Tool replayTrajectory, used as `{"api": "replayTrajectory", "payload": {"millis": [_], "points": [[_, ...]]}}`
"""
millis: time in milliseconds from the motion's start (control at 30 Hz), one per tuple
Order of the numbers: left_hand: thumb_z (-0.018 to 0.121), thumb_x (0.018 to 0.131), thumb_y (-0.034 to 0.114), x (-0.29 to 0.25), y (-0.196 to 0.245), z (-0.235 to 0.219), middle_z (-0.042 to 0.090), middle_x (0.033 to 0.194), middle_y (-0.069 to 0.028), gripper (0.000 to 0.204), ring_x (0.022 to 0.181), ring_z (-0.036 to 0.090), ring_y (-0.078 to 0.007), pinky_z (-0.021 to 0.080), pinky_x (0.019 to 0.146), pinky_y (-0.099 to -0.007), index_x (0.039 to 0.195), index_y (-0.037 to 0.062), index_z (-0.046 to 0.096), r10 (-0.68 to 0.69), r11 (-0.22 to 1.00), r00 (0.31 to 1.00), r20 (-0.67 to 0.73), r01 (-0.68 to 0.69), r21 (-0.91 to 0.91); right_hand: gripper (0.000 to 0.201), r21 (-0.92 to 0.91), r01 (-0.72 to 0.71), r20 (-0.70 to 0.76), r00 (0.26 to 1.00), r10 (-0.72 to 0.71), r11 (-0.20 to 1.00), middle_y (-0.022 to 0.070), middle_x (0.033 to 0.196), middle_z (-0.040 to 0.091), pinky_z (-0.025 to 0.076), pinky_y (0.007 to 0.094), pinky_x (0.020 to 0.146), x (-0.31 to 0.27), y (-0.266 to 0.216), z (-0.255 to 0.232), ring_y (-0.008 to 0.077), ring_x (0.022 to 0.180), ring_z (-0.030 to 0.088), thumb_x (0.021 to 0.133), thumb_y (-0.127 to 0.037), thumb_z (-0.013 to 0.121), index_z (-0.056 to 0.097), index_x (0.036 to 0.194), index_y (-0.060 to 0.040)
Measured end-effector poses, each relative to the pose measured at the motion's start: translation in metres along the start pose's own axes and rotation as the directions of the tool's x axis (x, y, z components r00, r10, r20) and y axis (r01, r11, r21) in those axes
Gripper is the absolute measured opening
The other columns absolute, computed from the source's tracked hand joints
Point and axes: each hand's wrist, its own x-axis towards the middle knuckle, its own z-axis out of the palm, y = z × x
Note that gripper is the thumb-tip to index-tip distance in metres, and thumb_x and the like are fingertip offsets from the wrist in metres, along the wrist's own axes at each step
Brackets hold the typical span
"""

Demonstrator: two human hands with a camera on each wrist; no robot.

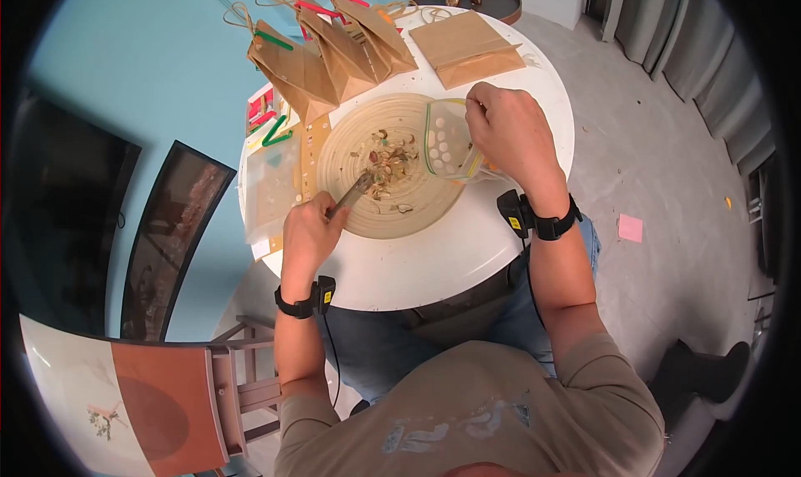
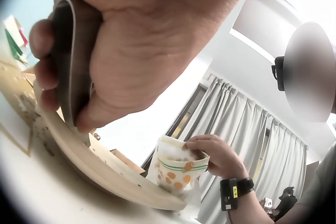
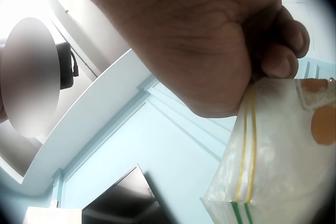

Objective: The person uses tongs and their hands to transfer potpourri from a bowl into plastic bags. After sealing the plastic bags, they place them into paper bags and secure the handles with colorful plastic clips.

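My left hand (image 1: 310, 233) grips a pair of metal tongs (image 1: 355, 193), whose bent end shows between thumb and fingers in the left wrist view. The tips of the tongs reach into a heap of small dried mixed pieces (image 1: 385, 162) on a round, pale, ridged tray (image 1: 340, 143). Over the tray's right side, my right hand (image 1: 516, 133) pinches the rim of a clear zip bag (image 1: 442, 143). Orange dots and green and yellow zip lines mark the bag (image 2: 178, 175), which gapes in the left wrist view with some pieces inside.
Several brown paper bags (image 1: 296, 72) with coloured clips stand at the back of the round white table (image 1: 400, 273); another bag (image 1: 463, 43) lies flat. Left of the tray are a clear plastic sheet (image 1: 271, 189) and green clips (image 1: 278, 132). A pink note (image 1: 631, 228) lies on the floor.
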Motion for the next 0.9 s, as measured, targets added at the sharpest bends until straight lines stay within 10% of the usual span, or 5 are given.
{"api": "replayTrajectory", "payload": {"millis": [633,767,900], "points": [[0.090,0.095,0.016,0.024,0.108,-0.021,0.065,0.072,-0.0129,0.026,0.062,0.056,-0.0192,0.048,0.060,-0.0349,0.097,-0.0019,0.072,0.221,0.937,0.971,-0.088,-0.236,-0.258,0.023,-0.012,0.011,0.005,1.000,-0.011,1.000,0.0302,0.081,0.074,0.061,0.0547,0.078,0.000,-0.003,0.004,0.0487,0.078,0.075,0.103,-0.012,0.066,0.079,0.093,0.0044],[0.091,0.094,0.018,0.022,0.092,-0.028,0.066,0.074,-0.0129,0.028,0.062,0.054,-0.0174,0.048,0.060,-0.0338,0.097,-0.0022,0.072,0.014,0.947,0.994,-0.105,-0.047,-0.318,0.023,-0.001,0.001,-0.016,1.000,-0.001,1.000,0.0300,0.081,0.073,0.060,0.0549,0.077,0.000,0.001,0.001,0.0487,0.078,0.074,0.103,-0.012,0.066,0.079,0.093,0.0040],[0.091,0.094,0.034,0.033,0.042,-0.024,0.076,0.082,-0.0221,0.039,0.074,0.075,-0.0411,0.057,0.070,-0.0481,0.100,-0.0009,0.075,-0.135,0.991,0.985,-0.104,0.135,-0.003,0.022,0.014,-0.004,-0.051,0.999,0.004,1.000,0.0288,0.082,0.074,0.060,0.0543,0.076,0.000,0.004,-0.003,0.0480,0.078,0.074,0.102,-0.012,0.067,0.079,0.092,0.0036]]}}
